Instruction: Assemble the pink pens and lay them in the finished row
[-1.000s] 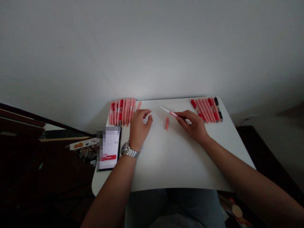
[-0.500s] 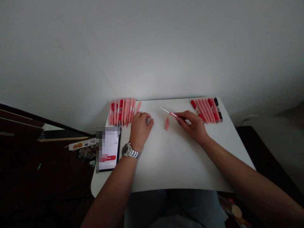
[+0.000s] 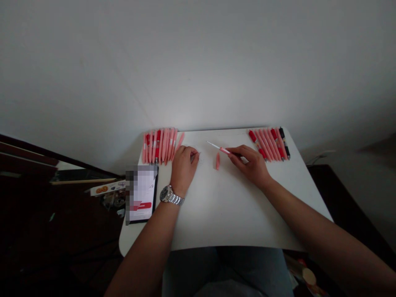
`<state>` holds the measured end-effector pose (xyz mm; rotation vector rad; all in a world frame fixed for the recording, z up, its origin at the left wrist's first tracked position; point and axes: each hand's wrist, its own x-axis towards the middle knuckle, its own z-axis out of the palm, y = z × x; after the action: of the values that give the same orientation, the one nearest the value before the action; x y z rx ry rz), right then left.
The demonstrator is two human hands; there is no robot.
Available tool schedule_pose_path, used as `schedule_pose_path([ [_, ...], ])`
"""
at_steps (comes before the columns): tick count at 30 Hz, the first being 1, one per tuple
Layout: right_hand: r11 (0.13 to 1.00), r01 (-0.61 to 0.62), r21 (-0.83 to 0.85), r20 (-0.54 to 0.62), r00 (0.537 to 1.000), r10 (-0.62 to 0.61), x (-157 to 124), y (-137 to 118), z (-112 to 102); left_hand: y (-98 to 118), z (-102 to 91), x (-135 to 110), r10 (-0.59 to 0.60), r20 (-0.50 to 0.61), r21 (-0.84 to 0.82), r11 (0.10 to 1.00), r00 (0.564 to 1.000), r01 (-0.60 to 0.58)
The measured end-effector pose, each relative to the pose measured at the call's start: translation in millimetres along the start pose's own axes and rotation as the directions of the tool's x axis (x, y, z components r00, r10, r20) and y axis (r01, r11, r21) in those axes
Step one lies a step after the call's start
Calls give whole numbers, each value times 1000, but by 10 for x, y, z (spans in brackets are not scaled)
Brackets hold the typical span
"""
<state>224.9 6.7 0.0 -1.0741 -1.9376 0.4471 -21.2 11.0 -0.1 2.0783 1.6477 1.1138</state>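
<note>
My right hand [image 3: 249, 163] is closed round a pink pen body [image 3: 225, 151], its thin white refill [image 3: 213, 144] bared and pointing up and left. Between my hands, a short pink pen barrel piece [image 3: 218, 161] lies upright in view on the table. My left hand [image 3: 184, 163], with a metal watch [image 3: 167, 194] at the wrist, has thumb and forefinger pinched together above the table. Something tiny seems to show at the fingertips, too small to name. Just beyond that hand lies a pink piece [image 3: 180, 139], partly hidden by it.
A row of pink and red pens [image 3: 163, 144] lies at the back left of the white table [image 3: 235, 222]. Another row [image 3: 269, 144], with a black pen [image 3: 284, 142] at its end, lies back right. A phone [image 3: 142, 198] rests near the left edge. Behind stands a wall.
My left thumb and forefinger have closed from a small gap into a pinch. My right hand and the pen in it have hardly moved.
</note>
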Motion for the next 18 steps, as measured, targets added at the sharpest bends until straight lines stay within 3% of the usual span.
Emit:
schedule_pose_path([
  [8,1000,0,6,10,1000,0,0,-9,-7,19,30,-5,-71,-51,-263,963,996,55],
  [14,1000,7,14,20,1000,-7,2,-10,-9,-5,99,21,-164,24,-534,832,986,151],
  [18,1000,9,21,30,1000,-10,2,-14,-13,25,104,31,-177,32,-621,768,984,159],
])
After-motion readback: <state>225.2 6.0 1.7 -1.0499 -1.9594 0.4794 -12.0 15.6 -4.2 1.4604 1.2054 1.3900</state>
